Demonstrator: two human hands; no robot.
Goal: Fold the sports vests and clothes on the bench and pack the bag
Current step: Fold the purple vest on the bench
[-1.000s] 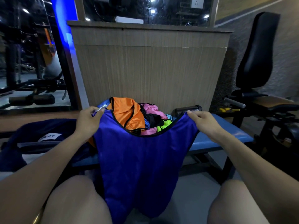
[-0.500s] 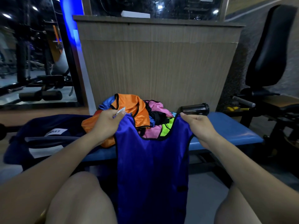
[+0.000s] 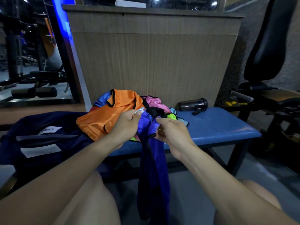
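One blue vest (image 3: 153,168), one orange vest (image 3: 107,119), one bag (image 3: 40,140), one bottle (image 3: 192,104), one bench (image 3: 215,125).

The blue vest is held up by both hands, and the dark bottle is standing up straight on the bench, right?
Not quite. The head view shows the dark bottle lying on its side on the blue bench, not standing up. The rest holds: the left hand and the right hand both hold up the blue vest.
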